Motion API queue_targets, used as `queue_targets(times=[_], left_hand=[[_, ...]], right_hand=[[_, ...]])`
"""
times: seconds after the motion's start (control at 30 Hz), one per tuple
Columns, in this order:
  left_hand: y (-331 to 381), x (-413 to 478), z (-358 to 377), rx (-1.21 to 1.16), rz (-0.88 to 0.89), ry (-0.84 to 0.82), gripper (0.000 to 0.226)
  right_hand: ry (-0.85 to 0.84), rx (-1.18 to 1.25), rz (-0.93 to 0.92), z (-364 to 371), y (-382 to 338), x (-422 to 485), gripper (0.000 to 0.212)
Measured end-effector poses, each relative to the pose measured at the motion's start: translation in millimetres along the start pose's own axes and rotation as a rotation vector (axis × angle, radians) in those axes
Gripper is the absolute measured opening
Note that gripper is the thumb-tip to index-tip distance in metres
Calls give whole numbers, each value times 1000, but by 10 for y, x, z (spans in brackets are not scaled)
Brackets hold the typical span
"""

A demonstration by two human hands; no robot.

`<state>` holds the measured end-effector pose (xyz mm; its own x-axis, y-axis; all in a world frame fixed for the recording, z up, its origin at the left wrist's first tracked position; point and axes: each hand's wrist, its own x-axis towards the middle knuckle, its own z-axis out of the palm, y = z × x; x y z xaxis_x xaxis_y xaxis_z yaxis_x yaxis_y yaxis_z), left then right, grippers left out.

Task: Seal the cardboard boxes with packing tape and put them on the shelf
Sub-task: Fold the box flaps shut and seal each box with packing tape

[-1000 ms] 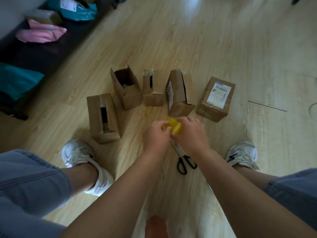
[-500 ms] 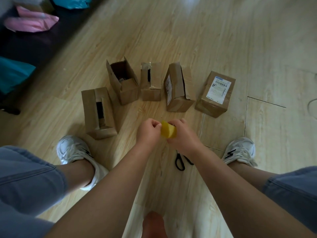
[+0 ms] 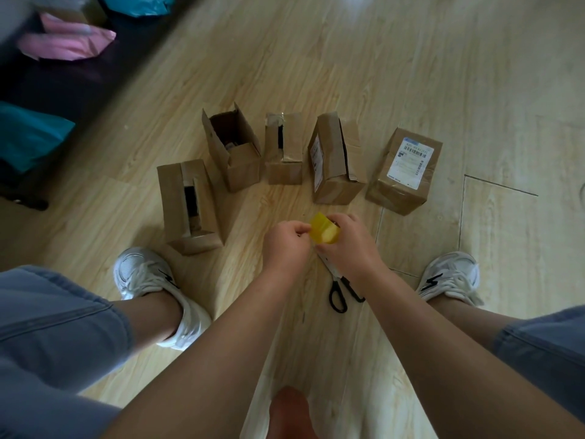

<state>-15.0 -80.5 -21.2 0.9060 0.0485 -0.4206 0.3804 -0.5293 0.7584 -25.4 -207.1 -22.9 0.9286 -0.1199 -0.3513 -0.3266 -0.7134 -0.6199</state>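
Observation:
Several small cardboard boxes stand in an arc on the wooden floor: a slit-topped box (image 3: 177, 204) at left, an open box (image 3: 240, 166), a narrow box (image 3: 283, 166), a box with loose flaps (image 3: 329, 156), and a closed labelled box (image 3: 405, 172) at right. Just in front of them my right hand (image 3: 351, 245) grips a yellow roll of packing tape (image 3: 324, 232). My left hand (image 3: 285, 245) pinches at the roll's edge with curled fingers. Black-handled scissors (image 3: 340, 294) lie on the floor, partly hidden under my right wrist.
My two white sneakers (image 3: 142, 274) (image 3: 449, 277) flank the work spot. Along the upper left runs a dark low surface (image 3: 57, 87) carrying pink (image 3: 69, 42) and teal (image 3: 28, 134) mailer bags. A floor seam outlines a panel at right.
Both hands stay together on the tape roll, with the left fingers working at its edge. The view has shifted slightly; the boxes have not moved.

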Motion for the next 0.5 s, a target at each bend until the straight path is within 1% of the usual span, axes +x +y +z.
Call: queue_targets(times=[0.2, 0.37, 0.5], left_hand=[[12, 25, 4, -46, 10, 3, 22], [4, 93, -51, -171, 17, -73, 21], [-22, 128, -98, -208, -4, -110, 20]], right_hand=[[2, 3, -12, -14, 8, -11, 59], [-37, 30, -53, -9, -23, -27, 56], [-67, 36, -89, -18, -58, -42, 55]])
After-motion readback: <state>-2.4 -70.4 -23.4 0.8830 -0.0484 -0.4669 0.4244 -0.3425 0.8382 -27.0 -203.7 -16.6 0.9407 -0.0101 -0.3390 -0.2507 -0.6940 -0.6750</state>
